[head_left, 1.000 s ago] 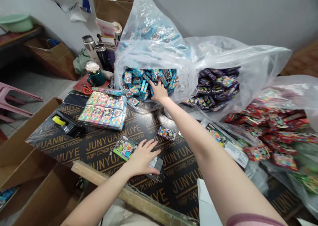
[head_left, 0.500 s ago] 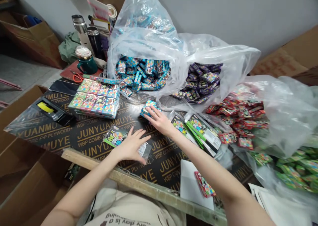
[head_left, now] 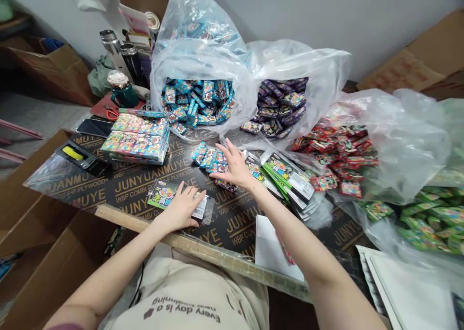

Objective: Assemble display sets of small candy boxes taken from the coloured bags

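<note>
My left hand lies spread over a flat black-and-green printed bag with a clear plastic edge near the table's front. Farther forward, my right hand hovers with its fingers apart, its thumb close to a small cluster of blue candy packets. A purple packet lies just below that hand, partly covered by it. To its right, more printed bags are fanned out in a stack. Whether the right thumb touches a packet is hard to see.
Clear plastic sacks hold blue packets, purple packets, red packets and green packets. At left are bundled colourful packs, a black tape dispenser, red-handled scissors and a lidded green mug. Wooden edging runs along the front.
My right hand has lifted off the blue packets, uncovering a cluster of them and a purple one. The left hand has settled flatter on the printed bag. The camera view has shifted slightly.
</note>
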Demonstrator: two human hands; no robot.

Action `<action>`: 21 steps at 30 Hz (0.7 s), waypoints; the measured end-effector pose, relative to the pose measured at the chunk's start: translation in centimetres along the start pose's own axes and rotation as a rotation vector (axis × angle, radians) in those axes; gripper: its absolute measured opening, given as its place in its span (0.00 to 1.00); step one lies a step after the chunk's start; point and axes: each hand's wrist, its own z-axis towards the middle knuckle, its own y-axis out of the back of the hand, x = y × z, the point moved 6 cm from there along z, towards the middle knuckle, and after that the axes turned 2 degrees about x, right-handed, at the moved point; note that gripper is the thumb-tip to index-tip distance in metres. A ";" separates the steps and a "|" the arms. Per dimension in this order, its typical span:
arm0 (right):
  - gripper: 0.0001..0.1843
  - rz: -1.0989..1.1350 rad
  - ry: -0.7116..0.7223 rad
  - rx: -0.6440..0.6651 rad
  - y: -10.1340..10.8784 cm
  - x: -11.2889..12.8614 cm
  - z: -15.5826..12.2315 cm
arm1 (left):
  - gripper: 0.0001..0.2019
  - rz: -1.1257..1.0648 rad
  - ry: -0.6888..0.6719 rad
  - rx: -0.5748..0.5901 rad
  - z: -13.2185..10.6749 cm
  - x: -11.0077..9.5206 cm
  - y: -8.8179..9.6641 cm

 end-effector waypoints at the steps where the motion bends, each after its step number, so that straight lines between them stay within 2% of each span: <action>1: 0.55 -0.032 -0.023 0.026 -0.3 0.3 0.9 | 0.48 0.012 0.008 -0.004 0.1 -0.2 -0.1; 6: 0.55 -0.170 -0.017 0.164 -1.6 3.2 4.6 | 0.48 0.046 0.030 -0.033 0.3 -1.6 -0.3; 10: 0.56 -0.190 -0.053 0.189 -3.0 4.2 6.7 | 0.49 0.021 0.055 -0.066 0.3 -2.1 -0.5; 15: 0.44 -0.172 -0.042 0.193 -4.2 5.5 8.9 | 0.49 0.007 0.099 -0.079 0.5 -2.3 -0.7; 18: 0.40 -0.091 0.050 0.137 -2.8 7.2 7.8 | 0.47 -0.029 0.093 -0.075 0.3 -2.0 -0.7; 21: 0.41 0.079 0.152 0.051 -0.2 7.9 3.3 | 0.45 -0.050 0.091 -0.053 -0.2 -0.7 -0.4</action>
